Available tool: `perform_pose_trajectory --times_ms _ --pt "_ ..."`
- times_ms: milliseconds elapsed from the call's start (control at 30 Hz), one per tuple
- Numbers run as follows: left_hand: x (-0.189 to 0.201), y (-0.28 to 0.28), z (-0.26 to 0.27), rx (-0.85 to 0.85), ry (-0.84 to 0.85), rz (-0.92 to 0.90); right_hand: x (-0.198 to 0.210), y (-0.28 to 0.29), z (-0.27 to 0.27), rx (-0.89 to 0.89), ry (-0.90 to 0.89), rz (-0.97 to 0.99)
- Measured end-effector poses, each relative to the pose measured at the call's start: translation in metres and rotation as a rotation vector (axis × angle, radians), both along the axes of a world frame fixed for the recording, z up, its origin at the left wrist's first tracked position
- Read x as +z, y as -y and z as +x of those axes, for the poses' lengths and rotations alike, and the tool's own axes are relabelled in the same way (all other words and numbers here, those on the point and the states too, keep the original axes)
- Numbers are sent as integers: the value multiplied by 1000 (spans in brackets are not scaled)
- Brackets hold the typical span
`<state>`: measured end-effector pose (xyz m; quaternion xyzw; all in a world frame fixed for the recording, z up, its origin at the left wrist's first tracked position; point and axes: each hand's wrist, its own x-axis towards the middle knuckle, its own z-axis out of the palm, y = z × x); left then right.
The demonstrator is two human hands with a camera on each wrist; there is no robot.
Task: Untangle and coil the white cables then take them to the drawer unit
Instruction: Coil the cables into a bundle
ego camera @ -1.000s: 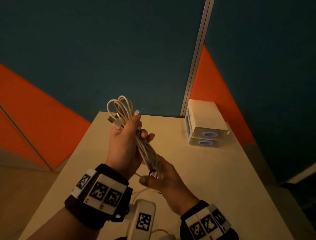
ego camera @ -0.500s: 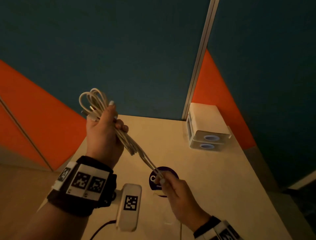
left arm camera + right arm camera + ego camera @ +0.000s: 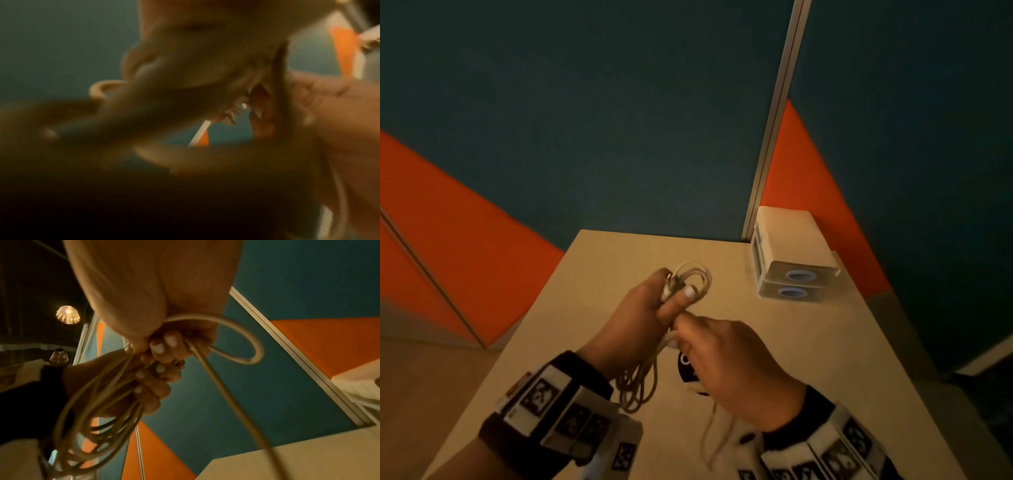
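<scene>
My left hand [image 3: 671, 298] grips a coil of white cable [image 3: 697, 279] above the beige table [image 3: 808, 359]. Loops stick out past its thumb, and more loops [image 3: 637, 387] hang below the fist. Touching it from the right, my right hand [image 3: 681, 332] pinches a strand of the same cable, and a loose tail [image 3: 714, 435] trails down toward me. From the right wrist, my right hand's fingers [image 3: 164, 344] hold a small loop [image 3: 246, 344] beside the left hand [image 3: 152, 382] and its coil [image 3: 92, 418]. The left wrist view is blurred, showing only a metal connector [image 3: 232, 113]. The white drawer unit [image 3: 794, 263] stands at the table's back right.
A dark round sticker [image 3: 686, 371] lies on the table under my right hand. Teal and orange wall panels [image 3: 619, 137] close off the back, with a metal post [image 3: 774, 144] behind the drawer unit. A ceiling lamp [image 3: 68, 314] shows in the right wrist view.
My left hand came down and to the right with the coil. My right hand rose to meet it, so the stretched strand between them is gone and the hands now touch.
</scene>
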<state>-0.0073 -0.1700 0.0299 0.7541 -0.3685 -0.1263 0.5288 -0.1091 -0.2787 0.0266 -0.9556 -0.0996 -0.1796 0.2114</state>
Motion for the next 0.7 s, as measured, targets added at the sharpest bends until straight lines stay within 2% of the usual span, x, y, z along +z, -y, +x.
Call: perform_pose_trajectory --times_ms 67,167,300,367,467,600,700 --pt "3 -7 -2 -106 -171 -35 -2 5 3 -99 27 2" --pt "5 -12 -3 -203 -226 106 -3 9 5 -174 80 41" --pt "6 -14 -5 -267 -354 117 -3 11 6 -193 80 112" --pt "6 -18 -5 -217 -309 126 -4 16 4 -135 -23 208" --pt "5 -24 -1 -27 -215 65 -11 31 -2 -112 -187 315" --pt "2 -25 7 193 -134 -33 -14 35 -14 -73 -181 593" --pt "-4 -20 7 226 -45 14 -8 29 -17 -64 -125 682"
